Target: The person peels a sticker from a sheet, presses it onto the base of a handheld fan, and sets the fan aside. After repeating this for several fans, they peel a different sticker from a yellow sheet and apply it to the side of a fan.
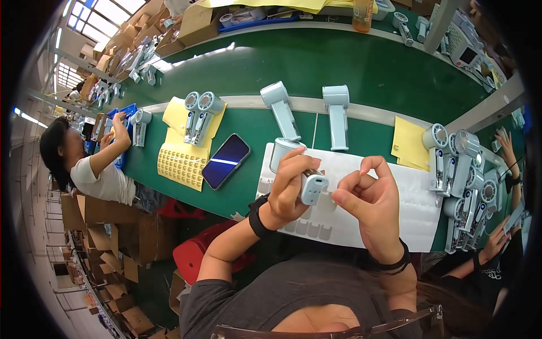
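Observation:
My left hand (287, 189) is wrapped round a light blue handheld fan (314, 190), its handle end tilted up toward me. The small port and dots on that end show; my fingers cover most of the handle. Just right of it, my right hand (377, 206) has its fingers curled and its thumb tip close to a fingertip. Whatever sits in that pinch is too small to make out. Beneath both hands lies a white sheet (415, 206) with grey rounded tabs (307, 228). Two more light blue fans, one on the left (280, 110) and one on the right (337, 117), lie beyond the sheet.
Left of the sheet are a dark phone (227, 161), yellow sticker sheets (182, 164) and two upright fans (202, 116). A yellow sheet (407, 141) and several clustered fans (463, 181) stand right. Co-workers sit at left (93, 164) and right (497, 243). A red stool (195, 254) is below.

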`<state>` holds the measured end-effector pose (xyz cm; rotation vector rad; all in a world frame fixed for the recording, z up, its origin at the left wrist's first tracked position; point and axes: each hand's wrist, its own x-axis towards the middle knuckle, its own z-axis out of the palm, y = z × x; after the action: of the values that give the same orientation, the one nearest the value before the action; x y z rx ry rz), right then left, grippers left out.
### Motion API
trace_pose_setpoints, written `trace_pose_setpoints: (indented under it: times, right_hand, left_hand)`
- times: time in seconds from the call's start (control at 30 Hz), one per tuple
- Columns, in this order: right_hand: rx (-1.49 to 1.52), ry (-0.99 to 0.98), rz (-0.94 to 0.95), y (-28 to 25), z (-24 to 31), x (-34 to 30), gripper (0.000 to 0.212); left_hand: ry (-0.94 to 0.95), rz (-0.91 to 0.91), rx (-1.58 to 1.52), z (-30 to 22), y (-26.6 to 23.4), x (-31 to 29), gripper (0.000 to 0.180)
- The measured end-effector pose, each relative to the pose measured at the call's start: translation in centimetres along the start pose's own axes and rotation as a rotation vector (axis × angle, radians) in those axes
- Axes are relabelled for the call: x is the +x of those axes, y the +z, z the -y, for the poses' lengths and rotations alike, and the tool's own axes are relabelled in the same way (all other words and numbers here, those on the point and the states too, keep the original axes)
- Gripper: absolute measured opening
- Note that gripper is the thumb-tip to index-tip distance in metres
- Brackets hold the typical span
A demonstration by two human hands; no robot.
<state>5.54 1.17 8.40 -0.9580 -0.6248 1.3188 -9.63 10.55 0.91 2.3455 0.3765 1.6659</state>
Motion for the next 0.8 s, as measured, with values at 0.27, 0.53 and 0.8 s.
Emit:
trace_pose_setpoints:
  times: [0.27,0.53,0.8]
  right_hand:
    - [-0.096,-0.044,-0.008,0.7,-0.3,0.0,0.047]
    - [-0.150,-0.123,-0.047,0.8,-0.8,-0.1,0.047]
    - [-0.226,-0.182,-0.040,0.9,-1.0,0.1,0.046]
  left_hand:
    - [0.039,0.014,0.054,-0.7,0.5,0.2,0.051]
    - [0.037,0.039,0.097,-0.9,0.4,0.0,0.055]
    - [0.003,-0.006,0.089,-0.9,0.4,-0.1,0.047]
